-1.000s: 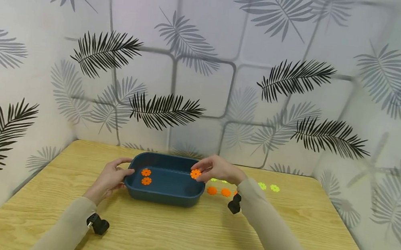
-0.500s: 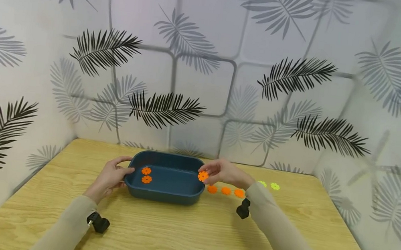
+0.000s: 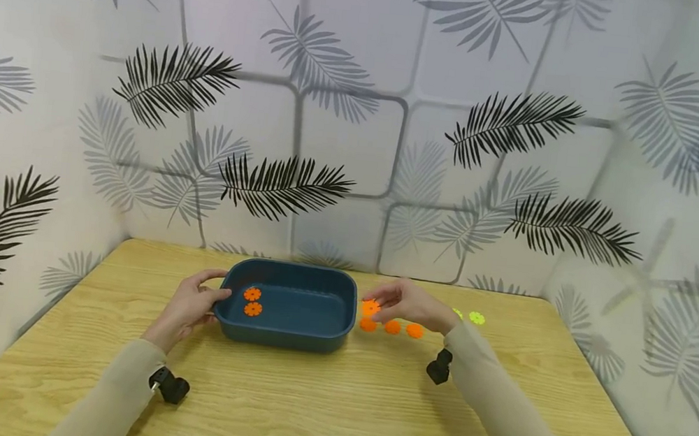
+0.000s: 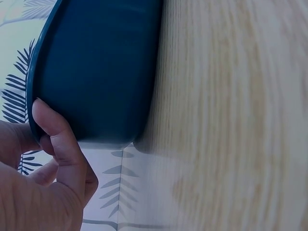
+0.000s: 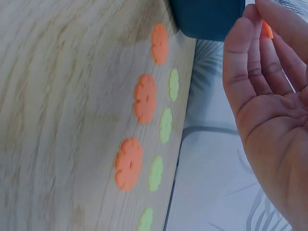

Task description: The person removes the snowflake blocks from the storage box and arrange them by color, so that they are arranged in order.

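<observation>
My left hand grips the left end of a dark blue rectangular basin, with its thumb over the rim and its fingers outside. Inside the basin, at the left, lie two orange flower-shaped pieces. Just beyond the basin's right rim, my right hand pinches another orange flower-shaped piece above the table. In the right wrist view the fingers mostly hide that piece, and only a sliver shows. Beneath the right hand, three more orange pieces lie in a row on the table.
Several yellow-green flower-shaped pieces form a row behind the orange ones; the right hand hides some of them in the head view. The wooden table meets a leaf-patterned wall at the back.
From above the basin's right part, my right hand has moved right past the rim, still holding the orange flower-shaped piece. My left hand keeps its grip on the basin.
</observation>
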Available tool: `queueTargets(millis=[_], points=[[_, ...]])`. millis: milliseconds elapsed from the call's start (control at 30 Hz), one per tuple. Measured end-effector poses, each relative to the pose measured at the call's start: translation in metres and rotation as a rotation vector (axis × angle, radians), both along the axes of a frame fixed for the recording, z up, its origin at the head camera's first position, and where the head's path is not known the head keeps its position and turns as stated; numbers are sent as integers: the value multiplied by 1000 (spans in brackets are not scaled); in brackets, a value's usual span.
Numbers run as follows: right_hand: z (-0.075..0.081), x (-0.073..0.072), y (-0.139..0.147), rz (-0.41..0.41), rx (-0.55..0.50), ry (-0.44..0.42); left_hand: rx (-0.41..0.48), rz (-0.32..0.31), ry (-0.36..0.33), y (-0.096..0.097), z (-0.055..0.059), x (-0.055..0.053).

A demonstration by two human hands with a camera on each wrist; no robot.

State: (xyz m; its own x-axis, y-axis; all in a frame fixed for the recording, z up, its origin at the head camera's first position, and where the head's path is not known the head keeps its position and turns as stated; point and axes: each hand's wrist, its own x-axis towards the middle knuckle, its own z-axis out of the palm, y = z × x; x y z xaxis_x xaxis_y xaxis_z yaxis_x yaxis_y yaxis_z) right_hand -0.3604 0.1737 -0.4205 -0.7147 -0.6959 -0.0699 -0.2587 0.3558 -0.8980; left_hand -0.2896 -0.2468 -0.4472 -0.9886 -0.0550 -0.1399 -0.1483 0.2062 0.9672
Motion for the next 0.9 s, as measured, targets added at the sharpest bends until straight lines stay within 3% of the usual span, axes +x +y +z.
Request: queueTargets(millis=[900], points=[[-20, 0, 64, -132, 63, 35, -1, 2, 17, 1, 0, -2]])
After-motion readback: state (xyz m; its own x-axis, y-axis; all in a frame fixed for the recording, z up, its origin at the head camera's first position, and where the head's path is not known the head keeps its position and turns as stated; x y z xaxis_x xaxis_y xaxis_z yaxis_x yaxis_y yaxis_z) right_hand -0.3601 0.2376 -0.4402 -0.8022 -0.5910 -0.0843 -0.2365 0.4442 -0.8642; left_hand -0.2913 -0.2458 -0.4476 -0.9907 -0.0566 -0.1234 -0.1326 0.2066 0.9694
